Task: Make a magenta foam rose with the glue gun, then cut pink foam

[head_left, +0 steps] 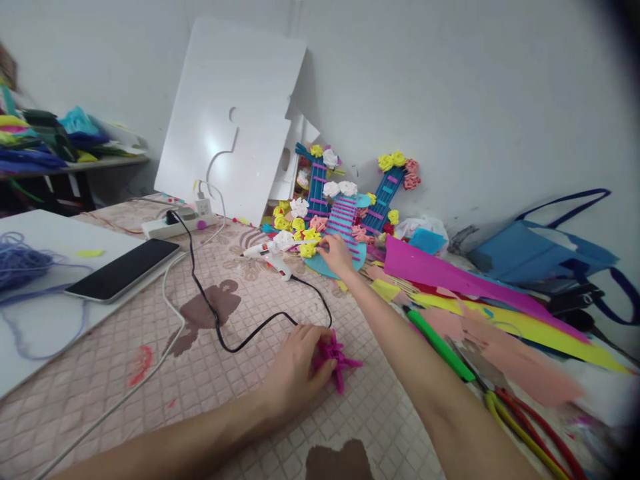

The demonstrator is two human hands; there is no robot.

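Observation:
My left hand (300, 363) rests low over the table, fingers closed around a magenta, spiky, star-like craft piece (341, 361) whose points stick out to the right. Farther off, my right hand (338, 255) reaches forward with thumb and finger pinched at the end of a pale glue stick (306, 243). That stick projects from the back of a white glue gun (273, 253), which lies on its side with its nozzle to the left. Just behind my right hand stands a blue craft piece (343, 217) with magenta strips and yellow, white and pink paper flowers.
A black cord (217, 327) runs from the glue gun to a power strip (177, 227). A phone (125, 268) lies on a white board at left. Scissors (495, 397), a green cutter (440, 343) and coloured paper sheets (470, 287) cover the right side, near a blue bag (545, 250).

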